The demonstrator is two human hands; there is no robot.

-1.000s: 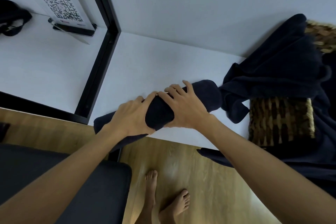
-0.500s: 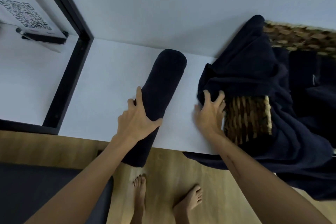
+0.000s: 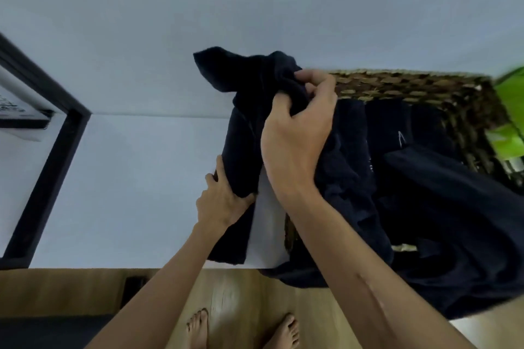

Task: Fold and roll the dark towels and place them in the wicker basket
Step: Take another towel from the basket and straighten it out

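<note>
Our right hand [image 3: 297,133] has left the desk [image 3: 127,178] and now bunches a loose dark towel [image 3: 249,79], grip clamped, lifting it off the wicker basket [image 3: 411,85]. Below that grip, our left hand [image 3: 221,201] clasps the rolled towel [image 3: 241,156], now swung upright. More dark towels fill the basket.

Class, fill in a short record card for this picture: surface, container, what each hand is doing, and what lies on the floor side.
surface: white table
container: wicker basket, dark towels draped in and over it
right hand: fingers grip a bunched dark towel, lifted above the table
left hand: holds the rolled towel lying on the table beside the basket
floor side: wooden floor, bare feet
</note>
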